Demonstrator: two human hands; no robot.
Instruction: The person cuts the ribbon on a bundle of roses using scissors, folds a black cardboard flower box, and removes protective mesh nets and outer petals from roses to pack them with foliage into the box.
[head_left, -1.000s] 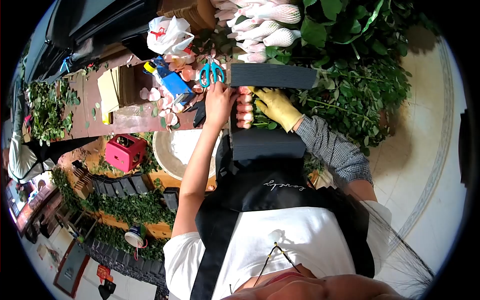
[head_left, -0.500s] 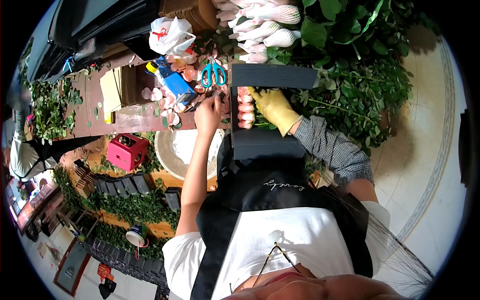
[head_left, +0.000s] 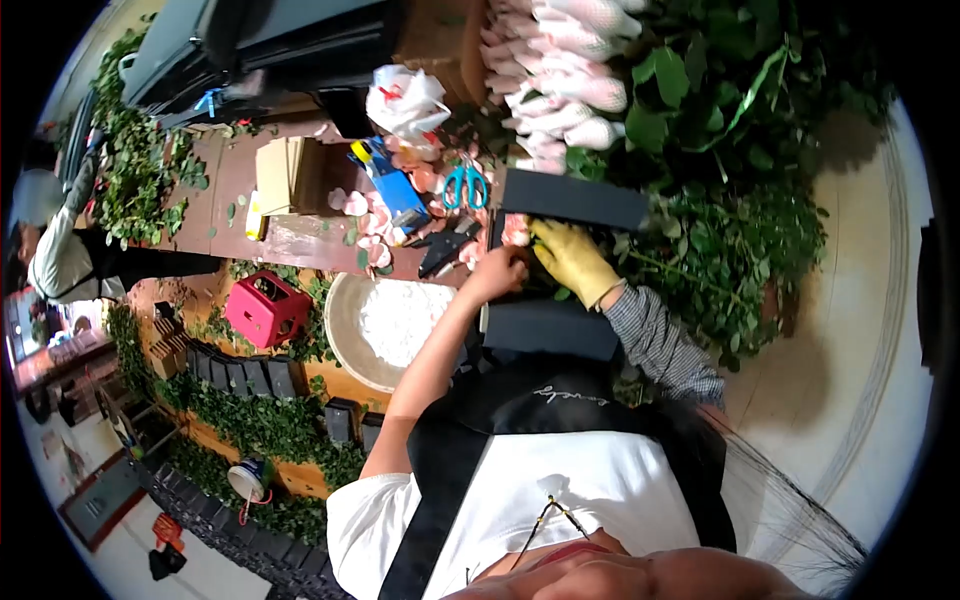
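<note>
My bare left hand (head_left: 497,272) has its fingers curled at the left edge of a row of pink roses (head_left: 516,229); what lies between the fingertips is hidden. My right hand, in a yellow glove (head_left: 575,262), closes over the roses from the right, with green stems running out past it. Dark corrugated cardboard lies around the flowers: one flap (head_left: 575,198) beyond them, another (head_left: 550,330) against my apron. Left of the roses, a black stapler-like tool (head_left: 448,247) rests on the table among loose petals (head_left: 375,222).
Teal scissors (head_left: 465,187), a blue box (head_left: 398,190) and a white plastic bag (head_left: 408,100) lie on the table. Netted roses (head_left: 570,90) and leafy stems (head_left: 710,260) stand beyond and right. A white tub (head_left: 345,335) and red stool (head_left: 268,308) are below. Another person (head_left: 65,255) stands far left.
My left hand has moved from the black tool to the roses, and the tool now lies on the table. My gloved hand stays at the roses. The view has shifted.
</note>
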